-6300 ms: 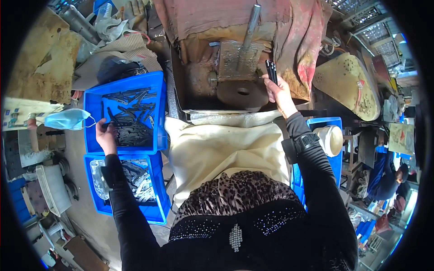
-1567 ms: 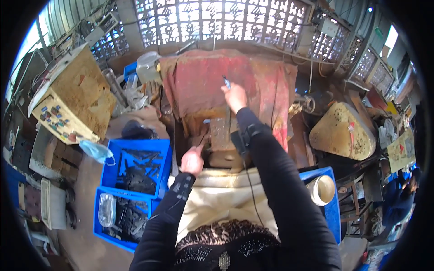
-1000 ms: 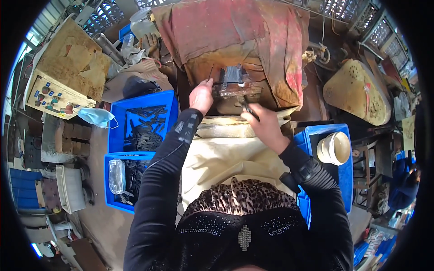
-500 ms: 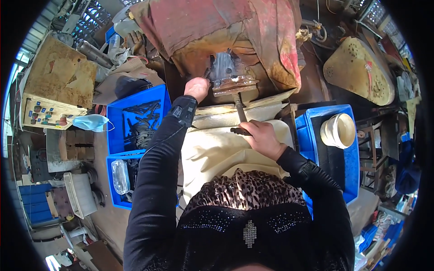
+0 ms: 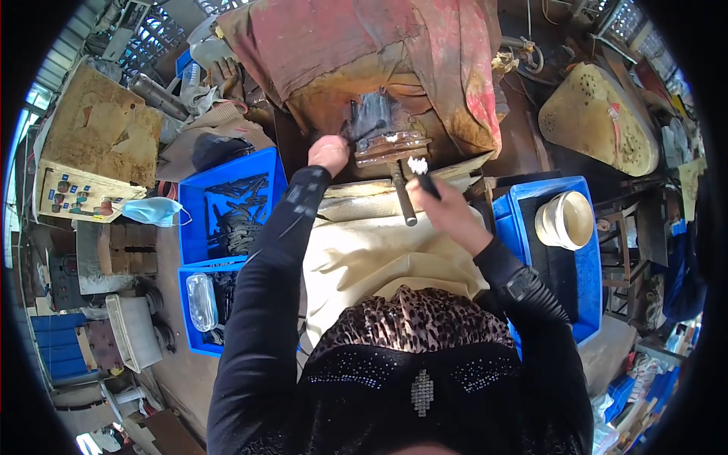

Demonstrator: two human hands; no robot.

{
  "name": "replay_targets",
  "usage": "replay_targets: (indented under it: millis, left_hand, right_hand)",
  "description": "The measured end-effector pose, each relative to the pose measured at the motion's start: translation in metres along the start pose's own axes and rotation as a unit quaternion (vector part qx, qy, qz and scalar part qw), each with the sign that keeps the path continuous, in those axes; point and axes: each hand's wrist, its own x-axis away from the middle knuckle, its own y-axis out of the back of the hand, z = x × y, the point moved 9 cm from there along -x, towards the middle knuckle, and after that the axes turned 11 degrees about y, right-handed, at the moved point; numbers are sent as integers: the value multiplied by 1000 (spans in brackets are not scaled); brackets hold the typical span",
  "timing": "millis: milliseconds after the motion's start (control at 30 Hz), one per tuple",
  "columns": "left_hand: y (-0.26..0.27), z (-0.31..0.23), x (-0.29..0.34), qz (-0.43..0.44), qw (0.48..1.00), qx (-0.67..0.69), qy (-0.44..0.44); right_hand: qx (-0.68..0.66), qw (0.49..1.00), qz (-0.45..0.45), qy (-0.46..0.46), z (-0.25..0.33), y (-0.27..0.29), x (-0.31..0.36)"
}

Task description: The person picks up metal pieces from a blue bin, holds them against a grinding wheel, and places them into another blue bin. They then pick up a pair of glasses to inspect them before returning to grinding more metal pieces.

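Observation:
A rusty metal clamp (image 5: 390, 148) stands in front of me, its rod handle (image 5: 403, 201) hanging toward me. Just behind it lies a wet-looking, dark grey shiny patch (image 5: 371, 114). My left hand (image 5: 329, 154) is closed at the clamp's left side; a thin dark piece shows by its fingertips, too small to name. Right of the rod handle, and apart from it, my right hand (image 5: 449, 208) grips a short black brush (image 5: 427, 184) with a white tuft at its tip. The tuft is close to the clamp's lower right edge.
A stained red cloth (image 5: 326, 42) drapes over the machine. Blue bins (image 5: 193, 220) of dark slim parts stand at left. On the right, a blue tub (image 5: 523, 220) carries a white bucket (image 5: 565, 220). Cream sheeting (image 5: 379, 250) covers my lap; a switch box (image 5: 83, 197) stands far left.
My right hand has let go of the rod handle and moved right and slightly up, bringing the brush's white tuft into sight. The left hand has shifted slightly down.

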Motion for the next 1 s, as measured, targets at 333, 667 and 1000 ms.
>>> replay_targets:
  millis: [333, 667, 1000]
  left_hand:
    - [154, -112, 76, -220, 954, 202, 30]
    - [152, -141, 94, -151, 980, 132, 0]
    - [134, -72, 42, 10, 776, 613, 145]
  right_hand:
    - [-446, 884, -140, 22, -10, 14, -68]
    - [-443, 886, -122, 59, 4, 8, -63]
    - [-372, 925, 78, 11, 33, -19, -43]
